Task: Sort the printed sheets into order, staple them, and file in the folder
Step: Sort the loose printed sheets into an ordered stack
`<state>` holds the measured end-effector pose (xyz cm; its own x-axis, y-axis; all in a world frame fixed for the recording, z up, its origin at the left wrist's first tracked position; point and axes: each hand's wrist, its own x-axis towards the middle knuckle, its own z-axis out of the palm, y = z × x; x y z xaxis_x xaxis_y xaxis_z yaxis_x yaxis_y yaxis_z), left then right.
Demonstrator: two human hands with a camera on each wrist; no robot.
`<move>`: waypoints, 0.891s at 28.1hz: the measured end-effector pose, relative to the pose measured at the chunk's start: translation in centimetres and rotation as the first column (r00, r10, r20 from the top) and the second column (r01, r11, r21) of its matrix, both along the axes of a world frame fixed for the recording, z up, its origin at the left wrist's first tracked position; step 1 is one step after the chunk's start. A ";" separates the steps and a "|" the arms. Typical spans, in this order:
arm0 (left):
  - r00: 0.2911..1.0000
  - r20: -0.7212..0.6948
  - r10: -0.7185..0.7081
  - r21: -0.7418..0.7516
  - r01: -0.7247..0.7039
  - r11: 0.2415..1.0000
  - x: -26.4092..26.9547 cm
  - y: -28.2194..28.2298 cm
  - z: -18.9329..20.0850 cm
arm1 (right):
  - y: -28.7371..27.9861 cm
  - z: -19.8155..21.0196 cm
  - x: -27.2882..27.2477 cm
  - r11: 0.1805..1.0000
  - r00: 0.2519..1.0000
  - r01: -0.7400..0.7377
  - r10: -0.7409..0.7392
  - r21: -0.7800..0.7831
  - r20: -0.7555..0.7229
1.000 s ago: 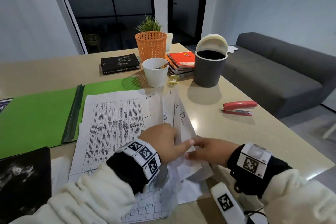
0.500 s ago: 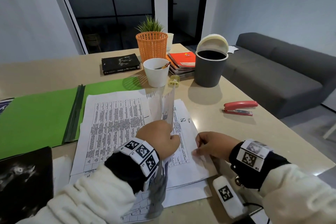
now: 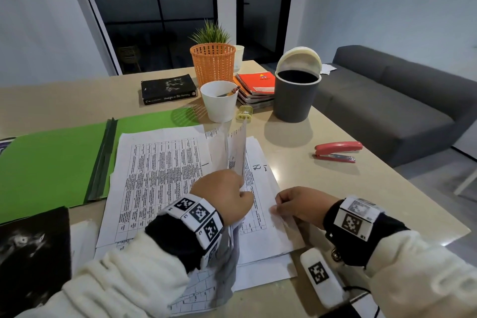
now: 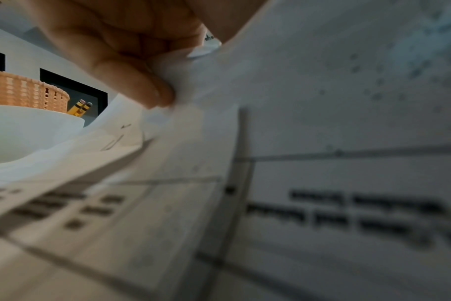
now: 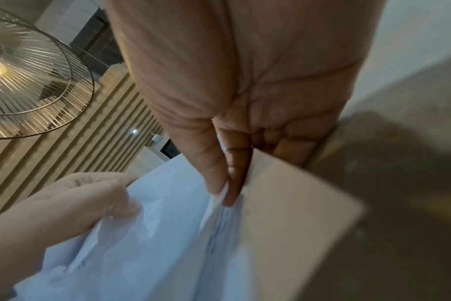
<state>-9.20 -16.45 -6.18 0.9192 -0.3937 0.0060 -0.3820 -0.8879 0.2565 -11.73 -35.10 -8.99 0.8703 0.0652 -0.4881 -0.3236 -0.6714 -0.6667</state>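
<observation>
A pile of printed sheets (image 3: 160, 175) with tables lies on the beige table, partly over an open green folder (image 3: 51, 160). My left hand (image 3: 224, 196) grips several lifted sheets (image 3: 236, 147) that stand on edge above the pile; its curled fingers (image 4: 142, 81) pinch the paper. My right hand (image 3: 296, 204) pinches the right edge of the top flat sheet (image 3: 265, 214), thumb and fingers (image 5: 219, 175) closed on the paper's edge. A red stapler (image 3: 336, 151) lies apart, on the table to the right.
Behind the sheets stand a white cup (image 3: 219, 100) with pencils, an orange basket (image 3: 213, 63), a grey bin (image 3: 295, 94), notebooks (image 3: 256, 85), a black book (image 3: 167, 89) and a yellow sharpener (image 3: 244, 112). A black book (image 3: 31, 253) lies front left. The table's edge runs right.
The crumpled sheet my hands held together now lies flat on the pile. My hands have moved apart; the left keeps its sheets raised on edge.
</observation>
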 end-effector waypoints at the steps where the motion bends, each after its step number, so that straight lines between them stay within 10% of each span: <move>1: 1.000 0.004 -0.003 0.003 0.003 1.000 -0.1 0.0 0.1 | 0.0 0.0 0.0 1.000 1.000 0.002 -0.002 0.008 0.000; 25: 0.940 -0.230 -0.250 0.219 0.301 0.928 -0.4 -0.4 -0.2 | 1.1 1.4 -0.5 0.994 0.997 -0.080 0.081 -0.070 0.005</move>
<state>-9.59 -16.88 -6.39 0.7470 -0.5973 -0.2919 -0.5856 -0.7990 0.1365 -12.22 -34.00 -7.61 0.8673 0.1010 -0.4874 -0.2619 -0.7402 -0.6194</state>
